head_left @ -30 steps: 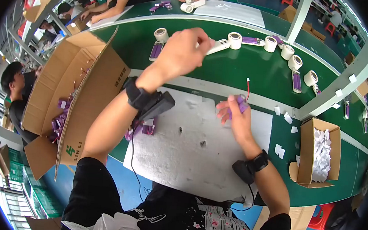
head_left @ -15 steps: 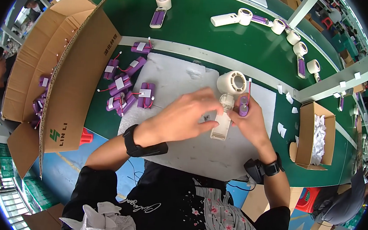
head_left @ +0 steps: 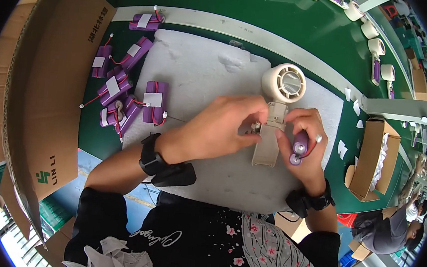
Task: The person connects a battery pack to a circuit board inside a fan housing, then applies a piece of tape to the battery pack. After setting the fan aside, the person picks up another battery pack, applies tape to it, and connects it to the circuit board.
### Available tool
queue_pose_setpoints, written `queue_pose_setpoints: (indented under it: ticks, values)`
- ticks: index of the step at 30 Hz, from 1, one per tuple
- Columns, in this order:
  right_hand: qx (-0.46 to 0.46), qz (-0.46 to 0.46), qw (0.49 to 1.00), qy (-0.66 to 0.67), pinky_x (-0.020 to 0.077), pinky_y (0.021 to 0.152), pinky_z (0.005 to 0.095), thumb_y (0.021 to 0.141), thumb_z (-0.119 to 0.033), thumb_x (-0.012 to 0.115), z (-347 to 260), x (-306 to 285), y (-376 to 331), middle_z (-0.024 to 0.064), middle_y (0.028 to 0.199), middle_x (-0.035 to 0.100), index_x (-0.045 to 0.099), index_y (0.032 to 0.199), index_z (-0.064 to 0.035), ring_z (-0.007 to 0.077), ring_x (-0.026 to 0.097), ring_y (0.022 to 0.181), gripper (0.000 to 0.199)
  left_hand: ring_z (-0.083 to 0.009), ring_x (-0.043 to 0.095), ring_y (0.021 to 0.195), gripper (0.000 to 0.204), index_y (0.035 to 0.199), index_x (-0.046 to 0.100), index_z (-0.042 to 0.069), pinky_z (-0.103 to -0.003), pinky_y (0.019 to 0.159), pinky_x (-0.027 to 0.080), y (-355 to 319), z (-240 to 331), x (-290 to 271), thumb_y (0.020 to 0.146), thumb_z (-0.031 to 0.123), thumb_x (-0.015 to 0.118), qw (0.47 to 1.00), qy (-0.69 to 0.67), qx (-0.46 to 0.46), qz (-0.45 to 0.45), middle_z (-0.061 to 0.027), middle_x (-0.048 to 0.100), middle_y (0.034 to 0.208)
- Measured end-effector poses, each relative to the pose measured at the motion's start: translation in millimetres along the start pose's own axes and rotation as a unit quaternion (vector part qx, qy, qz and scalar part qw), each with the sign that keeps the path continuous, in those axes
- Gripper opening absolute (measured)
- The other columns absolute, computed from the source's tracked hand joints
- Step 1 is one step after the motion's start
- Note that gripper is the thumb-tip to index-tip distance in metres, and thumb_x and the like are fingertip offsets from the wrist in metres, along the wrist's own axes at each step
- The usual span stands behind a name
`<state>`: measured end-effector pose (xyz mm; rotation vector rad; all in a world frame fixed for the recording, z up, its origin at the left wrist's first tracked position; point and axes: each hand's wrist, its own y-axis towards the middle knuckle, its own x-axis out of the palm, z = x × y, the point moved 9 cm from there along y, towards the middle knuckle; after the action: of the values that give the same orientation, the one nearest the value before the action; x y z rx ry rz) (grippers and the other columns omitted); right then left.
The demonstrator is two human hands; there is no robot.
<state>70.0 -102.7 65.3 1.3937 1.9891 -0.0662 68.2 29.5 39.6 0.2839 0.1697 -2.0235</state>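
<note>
Right grip (head_left: 313,164) clamped round purple battery pack (head_left: 300,141), right of frame centre; left grip (head_left: 214,130) at white fan (head_left: 277,112) alongside, closure can't tell. Pack probably stiff, smooth, dense; hold by its sides.

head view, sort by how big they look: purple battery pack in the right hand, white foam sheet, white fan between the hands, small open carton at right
1. White foam sheet
2. White fan and small open carton: too close to rank
3. Purple battery pack
</note>
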Motion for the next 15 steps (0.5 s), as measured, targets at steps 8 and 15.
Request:
queue_pose_setpoints:
  ticks: [8, 15]
  values:
    - [-0.071, -0.033, 0.997, -0.019, 0.0464, 0.068, 0.0332, 0.061, 0.005, 0.076, -8.8, 20.5, -0.9, 0.0063, 0.088, 0.066, 0.051, 0.082, -0.0081, 0.0252, 0.055, 0.077, 0.035, -0.0214, 0.063, 0.076, 0.031, 0.097, 0.059, 0.006, -0.031, 0.064, 0.052, -5.5, -0.4, 1.5, 0.070, -0.004, 0.070, 0.998, 0.046, 0.040, 0.000, -0.0070, 0.060, 0.086]
    - [-0.006, -0.053, 0.999, 0.000, 0.0453, 0.071, 0.0321, 0.062, 0.003, 0.077, 0.4, 24.2, -3.1, 0.0020, 0.087, 0.068, 0.055, 0.100, -0.0091, 0.0231, 0.054, 0.081, 0.046, -0.0226, 0.063, 0.077, 0.030, 0.095, 0.061, 0.006, -0.031, 0.063, 0.052, -2.6, -0.1, -2.4, 0.069, -0.006, 0.068, 1.000, -0.019, 0.021, 0.001, -0.0075, 0.061, 0.086]
